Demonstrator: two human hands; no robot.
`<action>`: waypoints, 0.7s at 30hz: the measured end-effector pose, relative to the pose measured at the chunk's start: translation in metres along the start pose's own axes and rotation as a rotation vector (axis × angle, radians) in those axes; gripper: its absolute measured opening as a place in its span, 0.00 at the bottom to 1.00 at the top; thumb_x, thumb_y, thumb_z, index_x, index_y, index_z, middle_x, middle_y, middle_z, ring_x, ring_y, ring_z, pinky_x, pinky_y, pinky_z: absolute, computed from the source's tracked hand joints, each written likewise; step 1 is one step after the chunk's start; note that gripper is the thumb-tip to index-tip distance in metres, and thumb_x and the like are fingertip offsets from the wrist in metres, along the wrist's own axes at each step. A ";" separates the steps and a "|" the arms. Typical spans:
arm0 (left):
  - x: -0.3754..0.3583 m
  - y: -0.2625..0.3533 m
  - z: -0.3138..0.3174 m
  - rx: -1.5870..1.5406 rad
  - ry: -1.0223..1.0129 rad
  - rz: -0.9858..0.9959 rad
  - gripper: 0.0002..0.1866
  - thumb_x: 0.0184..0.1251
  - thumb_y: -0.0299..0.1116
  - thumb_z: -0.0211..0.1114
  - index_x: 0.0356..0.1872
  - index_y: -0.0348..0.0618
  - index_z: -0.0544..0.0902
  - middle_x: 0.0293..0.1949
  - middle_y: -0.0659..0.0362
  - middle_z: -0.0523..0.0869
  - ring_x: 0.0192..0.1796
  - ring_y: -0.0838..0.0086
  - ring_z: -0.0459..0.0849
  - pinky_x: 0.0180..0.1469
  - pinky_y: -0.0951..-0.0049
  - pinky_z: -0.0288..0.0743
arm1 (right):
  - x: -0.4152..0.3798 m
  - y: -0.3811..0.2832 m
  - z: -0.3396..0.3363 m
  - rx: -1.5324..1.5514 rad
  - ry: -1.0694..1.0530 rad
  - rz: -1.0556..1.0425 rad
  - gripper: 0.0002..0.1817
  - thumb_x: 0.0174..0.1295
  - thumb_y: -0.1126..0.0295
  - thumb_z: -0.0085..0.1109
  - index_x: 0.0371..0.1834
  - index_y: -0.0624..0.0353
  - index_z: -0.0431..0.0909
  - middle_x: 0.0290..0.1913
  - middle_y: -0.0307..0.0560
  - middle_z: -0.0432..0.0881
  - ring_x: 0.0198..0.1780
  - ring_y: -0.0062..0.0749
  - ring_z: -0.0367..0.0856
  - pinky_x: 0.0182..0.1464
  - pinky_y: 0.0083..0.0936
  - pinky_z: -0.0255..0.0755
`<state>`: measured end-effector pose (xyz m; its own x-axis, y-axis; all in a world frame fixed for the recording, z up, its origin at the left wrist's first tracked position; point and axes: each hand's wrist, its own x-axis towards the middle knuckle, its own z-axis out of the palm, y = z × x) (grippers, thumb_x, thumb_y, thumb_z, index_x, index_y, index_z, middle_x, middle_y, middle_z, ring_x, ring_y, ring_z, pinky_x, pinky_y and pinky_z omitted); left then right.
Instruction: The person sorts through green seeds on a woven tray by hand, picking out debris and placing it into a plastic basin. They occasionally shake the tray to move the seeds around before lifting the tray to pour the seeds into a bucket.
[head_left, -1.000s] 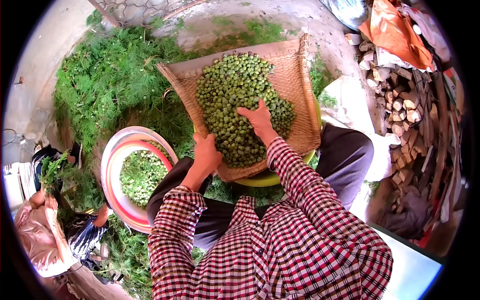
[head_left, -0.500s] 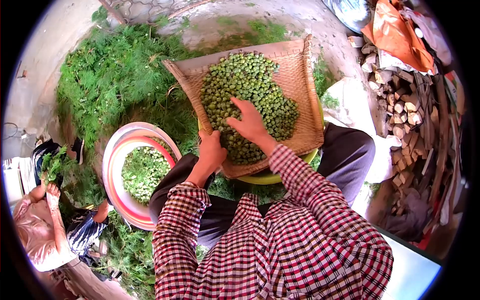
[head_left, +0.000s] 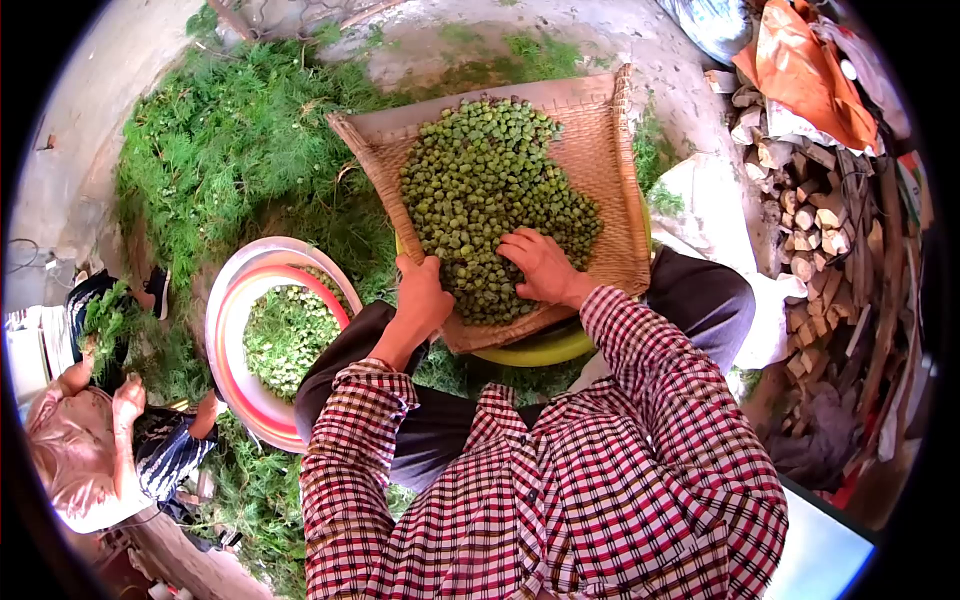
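A woven winnowing basket [head_left: 590,150] sits tilted above my lap, holding a spread pile of small round green cones [head_left: 480,180]. My left hand [head_left: 422,295] is closed on the basket's near left rim, thumb on top. Over the near part of the pile, my right hand [head_left: 545,268] lies with bent, slightly parted fingers touching the cones; I see nothing gripped in it. Under the basket, part of a yellow-green basin [head_left: 540,350] shows between my knees.
Left of my knee stands a white and red basin [head_left: 222,345] with green pickings. Feathery green branches [head_left: 220,160] cover the ground beyond. At the far left, another person's hand [head_left: 128,400] is near a green sprig. Chopped firewood [head_left: 805,230] is stacked at right.
My right hand has moved right and toward me across the pile, from a pointing pose to bent fingers on the cones. My left hand stays on the rim. The other person's hands have moved apart.
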<state>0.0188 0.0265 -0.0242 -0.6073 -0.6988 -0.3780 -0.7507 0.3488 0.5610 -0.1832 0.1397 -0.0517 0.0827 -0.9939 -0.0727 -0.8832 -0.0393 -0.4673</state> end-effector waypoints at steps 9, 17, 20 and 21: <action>-0.001 -0.001 0.000 -0.006 0.024 0.053 0.20 0.42 0.19 0.59 0.41 0.33 0.70 0.46 0.39 0.60 0.35 0.45 0.75 0.39 0.61 0.74 | 0.017 0.056 -0.001 -0.415 -0.068 -0.108 0.19 0.45 0.78 0.58 0.44 0.54 0.72 0.64 0.44 0.60 0.62 0.42 0.58 0.56 0.46 0.58; -0.001 -0.007 0.002 -0.043 0.045 0.057 0.24 0.42 0.21 0.60 0.47 0.36 0.71 0.47 0.41 0.61 0.39 0.45 0.74 0.43 0.62 0.74 | 0.014 0.091 -0.047 -0.648 -0.207 0.120 0.17 0.53 0.75 0.55 0.48 0.49 0.74 0.67 0.44 0.56 0.68 0.44 0.51 0.64 0.44 0.50; -0.003 -0.010 0.001 0.037 0.100 0.129 0.24 0.44 0.23 0.62 0.48 0.37 0.71 0.49 0.39 0.60 0.35 0.47 0.77 0.40 0.61 0.76 | -0.005 0.100 -0.058 -0.600 -0.131 0.263 0.20 0.51 0.75 0.55 0.50 0.49 0.73 0.67 0.47 0.56 0.67 0.46 0.51 0.65 0.42 0.48; -0.005 -0.004 -0.006 0.101 0.049 0.093 0.23 0.46 0.27 0.62 0.48 0.39 0.71 0.48 0.40 0.64 0.36 0.47 0.78 0.40 0.60 0.75 | -0.013 0.099 -0.062 -0.524 -0.096 0.338 0.22 0.50 0.76 0.56 0.51 0.50 0.73 0.67 0.49 0.56 0.67 0.47 0.51 0.66 0.41 0.47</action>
<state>0.0269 0.0250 -0.0199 -0.6640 -0.6894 -0.2896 -0.7155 0.4733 0.5138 -0.3002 0.1424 -0.0420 -0.2207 -0.9475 -0.2313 -0.9747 0.2057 0.0874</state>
